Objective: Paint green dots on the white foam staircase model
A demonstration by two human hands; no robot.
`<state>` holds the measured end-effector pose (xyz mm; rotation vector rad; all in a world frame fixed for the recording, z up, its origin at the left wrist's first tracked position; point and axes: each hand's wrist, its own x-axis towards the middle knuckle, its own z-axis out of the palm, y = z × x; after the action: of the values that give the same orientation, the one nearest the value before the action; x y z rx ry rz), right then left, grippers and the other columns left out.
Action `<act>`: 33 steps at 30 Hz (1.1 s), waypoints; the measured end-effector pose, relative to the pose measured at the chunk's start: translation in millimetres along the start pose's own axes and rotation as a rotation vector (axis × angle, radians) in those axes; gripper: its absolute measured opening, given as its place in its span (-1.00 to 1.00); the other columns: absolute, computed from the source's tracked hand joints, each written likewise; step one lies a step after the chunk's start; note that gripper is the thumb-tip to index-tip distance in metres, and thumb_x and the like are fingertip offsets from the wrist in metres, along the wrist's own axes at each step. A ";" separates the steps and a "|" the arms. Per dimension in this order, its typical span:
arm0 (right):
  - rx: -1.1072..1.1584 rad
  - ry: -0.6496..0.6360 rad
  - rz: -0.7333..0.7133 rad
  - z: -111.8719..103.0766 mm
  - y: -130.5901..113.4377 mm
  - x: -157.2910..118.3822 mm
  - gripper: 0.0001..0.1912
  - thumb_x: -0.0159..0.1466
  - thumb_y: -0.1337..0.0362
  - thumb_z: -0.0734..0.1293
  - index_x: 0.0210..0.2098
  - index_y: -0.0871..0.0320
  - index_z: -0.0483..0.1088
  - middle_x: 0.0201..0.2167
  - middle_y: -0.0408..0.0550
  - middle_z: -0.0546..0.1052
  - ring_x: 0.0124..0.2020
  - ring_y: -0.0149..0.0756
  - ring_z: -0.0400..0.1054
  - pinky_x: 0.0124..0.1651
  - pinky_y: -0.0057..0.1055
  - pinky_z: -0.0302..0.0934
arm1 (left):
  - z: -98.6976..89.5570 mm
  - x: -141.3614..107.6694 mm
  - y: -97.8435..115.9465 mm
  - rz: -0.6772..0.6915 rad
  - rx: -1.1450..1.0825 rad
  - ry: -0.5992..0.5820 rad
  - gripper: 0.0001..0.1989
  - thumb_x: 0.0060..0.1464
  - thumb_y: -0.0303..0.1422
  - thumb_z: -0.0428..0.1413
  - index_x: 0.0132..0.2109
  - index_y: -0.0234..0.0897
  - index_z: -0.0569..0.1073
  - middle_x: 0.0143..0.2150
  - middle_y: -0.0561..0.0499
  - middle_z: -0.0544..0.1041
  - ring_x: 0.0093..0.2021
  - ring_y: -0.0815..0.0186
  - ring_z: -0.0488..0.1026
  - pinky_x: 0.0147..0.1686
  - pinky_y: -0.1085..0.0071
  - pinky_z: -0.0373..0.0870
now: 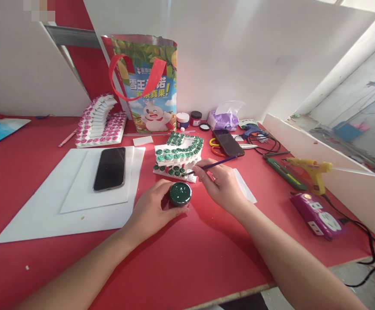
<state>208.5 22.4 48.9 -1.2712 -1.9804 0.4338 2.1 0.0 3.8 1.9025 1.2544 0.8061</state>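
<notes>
Head view: the paint jar [180, 193] sits in the left hand [153, 203].

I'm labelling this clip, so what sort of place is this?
Probably a craft workspace: a yellow glue gun sits on the red table, the left hand holds a jar of green paint, and the right hand a brush.

The person near me is showing a bare left hand [151, 201], a bare right hand [223, 186] and slender, uncovered forearms [92, 269]; dark cloth [248, 302] is peeking out low down.
</notes>
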 end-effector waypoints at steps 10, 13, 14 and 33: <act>-0.024 0.012 -0.016 -3.6 -0.1 0.1 -0.75 0.46 0.20 0.23 -0.30 0.10 0.47 -0.38 -0.08 0.60 -0.41 -0.34 0.44 -0.33 -0.43 0.25 | 0.1 0.1 -1.7 0.010 0.010 0.006 -0.61 0.07 -0.10 0.31 0.00 -0.12 0.50 -0.03 0.00 0.55 -0.05 0.13 0.53 -0.10 0.27 0.47; -0.006 0.019 -0.016 -2.6 0.6 0.1 -0.78 0.45 0.21 0.25 -0.26 0.10 0.48 -0.36 -0.09 0.60 -0.39 -0.34 0.46 -0.34 -0.44 0.23 | 0.1 0.3 -1.3 0.006 0.007 0.001 -0.61 0.07 -0.10 0.31 0.00 -0.12 0.49 -0.03 0.00 0.55 -0.05 0.13 0.52 -0.10 0.27 0.46; -0.005 0.010 -0.010 -2.3 0.7 0.3 -0.79 0.45 0.22 0.26 -0.26 0.10 0.49 -0.35 -0.09 0.61 -0.39 -0.34 0.45 -0.33 -0.44 0.23 | 0.2 0.3 -1.3 0.004 0.005 0.001 -0.60 0.07 -0.10 0.31 0.01 -0.11 0.49 -0.03 0.00 0.54 -0.05 0.14 0.52 -0.10 0.27 0.45; 0.024 0.031 0.035 -8.5 -0.6 0.5 -0.76 0.45 0.23 0.22 -0.32 0.12 0.43 -0.38 -0.06 0.57 -0.38 -0.32 0.43 -0.37 -0.43 0.22 | 0.6 0.3 -2.9 0.018 0.024 0.006 -0.62 0.07 -0.10 0.31 -0.03 -0.13 0.48 -0.04 0.02 0.53 -0.06 0.16 0.51 -0.10 0.28 0.42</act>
<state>214.2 21.7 55.2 -1.2921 -1.9239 0.4510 1.3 1.0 1.1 1.9341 1.2576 0.8093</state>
